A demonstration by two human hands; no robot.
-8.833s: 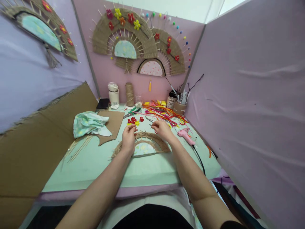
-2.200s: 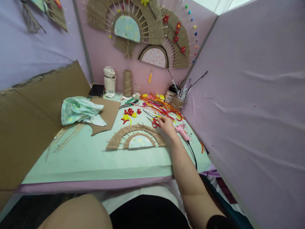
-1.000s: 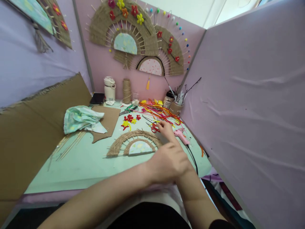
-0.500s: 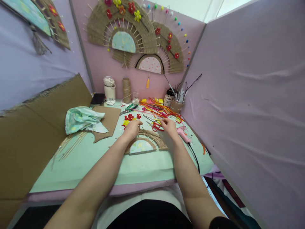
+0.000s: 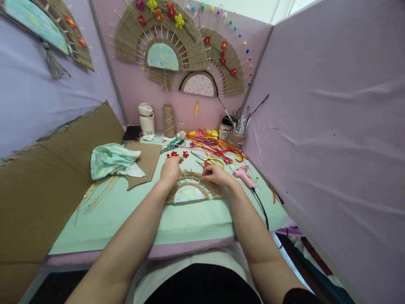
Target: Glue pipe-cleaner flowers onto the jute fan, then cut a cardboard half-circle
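Note:
A small half-round fan [image 5: 189, 193] of brown twine over thin sticks, with a pale green patterned centre, lies flat on the table before me. My left hand [image 5: 171, 172] is at its upper left, close to several red flowers [image 5: 174, 154]; its fingertips are largely hidden behind the hand. At the fan's upper right edge, my right hand [image 5: 217, 174] has thumb and fingers pinched together, and what they hold is too small to make out. Just beyond that hand lie yellow-handled scissors [image 5: 218, 161] and a partly covered red-handled pair [image 5: 206, 164].
To the right rests a pink glue gun [image 5: 244, 176] with a black cord. Bright craft strands [image 5: 218, 147] spread at the back. On the left are crumpled green cloth [image 5: 115, 160], cut cardboard [image 5: 148, 158] and thin sticks [image 5: 103, 194]. A twine spool [image 5: 168, 120] and cream bottle [image 5: 146, 119] stand behind.
My right hand has moved left and down from the scissors to the fan's upper edge. My left hand has shifted slightly left, over where yellow flowers showed.

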